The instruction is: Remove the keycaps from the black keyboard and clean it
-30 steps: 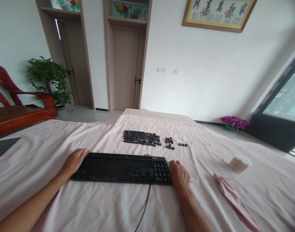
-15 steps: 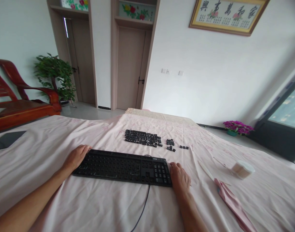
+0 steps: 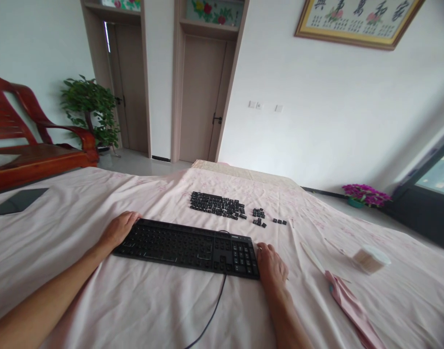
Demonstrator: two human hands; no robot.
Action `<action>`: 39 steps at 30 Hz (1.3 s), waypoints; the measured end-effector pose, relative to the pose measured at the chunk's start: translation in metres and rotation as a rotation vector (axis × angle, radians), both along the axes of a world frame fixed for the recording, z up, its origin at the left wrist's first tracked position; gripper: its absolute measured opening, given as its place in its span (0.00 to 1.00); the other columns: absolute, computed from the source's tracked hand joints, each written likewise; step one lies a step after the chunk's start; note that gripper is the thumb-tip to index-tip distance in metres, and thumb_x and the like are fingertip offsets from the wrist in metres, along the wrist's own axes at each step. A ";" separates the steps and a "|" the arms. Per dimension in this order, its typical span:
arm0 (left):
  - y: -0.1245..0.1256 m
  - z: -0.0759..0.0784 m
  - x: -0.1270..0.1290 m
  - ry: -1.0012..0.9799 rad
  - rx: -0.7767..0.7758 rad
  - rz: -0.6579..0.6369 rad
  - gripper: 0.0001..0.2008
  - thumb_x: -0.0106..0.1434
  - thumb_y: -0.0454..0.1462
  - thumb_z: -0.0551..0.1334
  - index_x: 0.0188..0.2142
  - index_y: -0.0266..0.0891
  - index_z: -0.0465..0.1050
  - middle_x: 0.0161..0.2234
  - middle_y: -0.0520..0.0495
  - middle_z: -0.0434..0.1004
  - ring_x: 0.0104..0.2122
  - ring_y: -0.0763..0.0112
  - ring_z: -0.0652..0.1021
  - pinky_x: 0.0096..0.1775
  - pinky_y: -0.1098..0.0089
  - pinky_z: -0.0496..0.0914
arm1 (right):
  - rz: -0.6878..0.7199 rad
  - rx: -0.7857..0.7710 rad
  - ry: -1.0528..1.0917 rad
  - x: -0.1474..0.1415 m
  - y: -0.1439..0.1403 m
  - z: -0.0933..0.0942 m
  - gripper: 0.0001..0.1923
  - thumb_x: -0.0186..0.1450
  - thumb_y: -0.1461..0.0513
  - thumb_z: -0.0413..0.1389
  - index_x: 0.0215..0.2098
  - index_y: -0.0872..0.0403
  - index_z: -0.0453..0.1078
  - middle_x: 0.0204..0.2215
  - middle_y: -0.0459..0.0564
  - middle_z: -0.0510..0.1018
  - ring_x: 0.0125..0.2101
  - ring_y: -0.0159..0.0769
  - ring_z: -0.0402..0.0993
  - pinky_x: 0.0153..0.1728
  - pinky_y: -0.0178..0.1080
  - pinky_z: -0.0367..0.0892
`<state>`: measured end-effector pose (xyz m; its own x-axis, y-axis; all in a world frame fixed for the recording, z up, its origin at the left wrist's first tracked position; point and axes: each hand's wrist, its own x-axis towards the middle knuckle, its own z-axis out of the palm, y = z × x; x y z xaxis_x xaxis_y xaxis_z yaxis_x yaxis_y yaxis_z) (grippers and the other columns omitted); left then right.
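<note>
Scene: A person sits at a bed or table draped in a pink sheet (image 3: 142, 300), both bare hands set at the ends of a black keyboard (image 3: 187, 247).
Left hand: The left hand (image 3: 119, 229) rests palm-down against the keyboard's left end, fingers curled loosely over its corner; it grips nothing outright.
Right hand: The right hand (image 3: 272, 265) lies flat on the sheet, fingertips touching the keyboard's right end beside the number pad; relaxed, not clenched.
Keyboard: It lies between the two hands, tilted slightly, its cable (image 3: 210, 315) trailing back toward the person between the forearms.
Loose keycaps: A dense patch of black keycaps (image 3: 216, 205) sits beyond the keyboard, well ahead of both hands; smaller clusters (image 3: 258, 216) lie ahead of the right hand.
To the right hand's outer side: A folded pink cloth (image 3: 348, 305) lies near, and a round tub of what look like cotton swabs (image 3: 371, 258) stands farther out.
Far left: A dark flat slab (image 3: 18, 201) lies well apart from the left hand.
Handling, as a judgement: Steadying or shifting the board goes best with even pressure at both ends, keeping it flat, the cable slack, and the sheet unruffled so the keycaps ahead stay put.
</note>
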<state>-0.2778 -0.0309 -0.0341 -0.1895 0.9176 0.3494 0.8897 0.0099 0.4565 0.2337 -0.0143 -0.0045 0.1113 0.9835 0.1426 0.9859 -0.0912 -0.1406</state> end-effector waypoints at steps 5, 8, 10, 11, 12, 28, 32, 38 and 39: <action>0.000 -0.001 0.000 0.026 -0.001 -0.021 0.19 0.64 0.42 0.43 0.38 0.42 0.72 0.39 0.44 0.77 0.42 0.62 0.76 0.46 0.67 0.67 | 0.008 0.013 0.004 0.001 0.002 -0.002 0.16 0.71 0.59 0.41 0.50 0.46 0.68 0.43 0.50 0.75 0.42 0.38 0.74 0.32 0.36 0.59; 0.001 -0.002 -0.001 0.024 -0.011 -0.029 0.20 0.64 0.43 0.43 0.39 0.41 0.72 0.40 0.44 0.77 0.43 0.62 0.75 0.47 0.67 0.66 | 0.007 0.010 0.000 0.002 0.002 -0.003 0.16 0.71 0.60 0.42 0.49 0.46 0.68 0.43 0.50 0.74 0.42 0.38 0.74 0.33 0.36 0.60; 0.002 -0.003 -0.002 0.023 -0.015 -0.034 0.20 0.64 0.42 0.43 0.39 0.41 0.72 0.40 0.44 0.77 0.43 0.62 0.75 0.47 0.67 0.66 | 0.002 0.001 -0.002 0.002 0.003 -0.004 0.16 0.71 0.59 0.42 0.50 0.46 0.68 0.43 0.50 0.75 0.42 0.38 0.74 0.33 0.35 0.60; 0.003 -0.003 -0.002 0.023 -0.014 -0.034 0.20 0.64 0.42 0.43 0.39 0.42 0.72 0.41 0.44 0.77 0.43 0.62 0.75 0.47 0.68 0.66 | 0.000 -0.004 -0.003 0.002 0.003 -0.004 0.16 0.71 0.59 0.42 0.50 0.45 0.68 0.43 0.50 0.75 0.42 0.38 0.74 0.33 0.35 0.60; 0.003 -0.003 -0.002 0.021 -0.012 -0.032 0.20 0.64 0.42 0.43 0.39 0.42 0.72 0.41 0.45 0.77 0.43 0.62 0.76 0.47 0.68 0.66 | 0.000 -0.006 -0.004 0.002 0.003 -0.004 0.16 0.71 0.59 0.42 0.50 0.45 0.68 0.43 0.50 0.75 0.42 0.38 0.74 0.33 0.35 0.60; 0.003 -0.002 0.004 -0.023 0.011 -0.019 0.20 0.65 0.42 0.43 0.41 0.42 0.72 0.42 0.46 0.78 0.42 0.64 0.78 0.46 0.69 0.69 | 0.020 -0.013 0.024 0.007 -0.003 -0.005 0.17 0.71 0.56 0.42 0.51 0.44 0.69 0.44 0.49 0.74 0.44 0.40 0.72 0.34 0.37 0.60; 0.003 -0.001 0.007 -0.052 0.029 -0.014 0.18 0.65 0.41 0.44 0.41 0.42 0.71 0.43 0.47 0.78 0.42 0.65 0.78 0.47 0.71 0.69 | 0.044 -0.006 0.052 0.009 -0.005 -0.007 0.17 0.71 0.56 0.41 0.50 0.43 0.69 0.43 0.48 0.75 0.43 0.40 0.73 0.34 0.38 0.60; 0.000 0.005 0.012 0.000 -0.030 0.007 0.18 0.64 0.40 0.44 0.42 0.40 0.70 0.42 0.45 0.78 0.41 0.65 0.78 0.44 0.70 0.70 | 0.059 -0.012 0.075 0.011 -0.004 -0.008 0.18 0.71 0.56 0.41 0.51 0.44 0.69 0.43 0.49 0.75 0.43 0.42 0.73 0.35 0.39 0.60; 0.000 0.005 0.012 0.014 -0.033 0.010 0.18 0.64 0.40 0.44 0.42 0.41 0.70 0.42 0.45 0.78 0.41 0.65 0.78 0.44 0.71 0.70 | 0.058 -0.012 0.077 0.011 -0.005 -0.008 0.18 0.71 0.56 0.41 0.51 0.44 0.68 0.43 0.49 0.75 0.44 0.43 0.73 0.34 0.39 0.60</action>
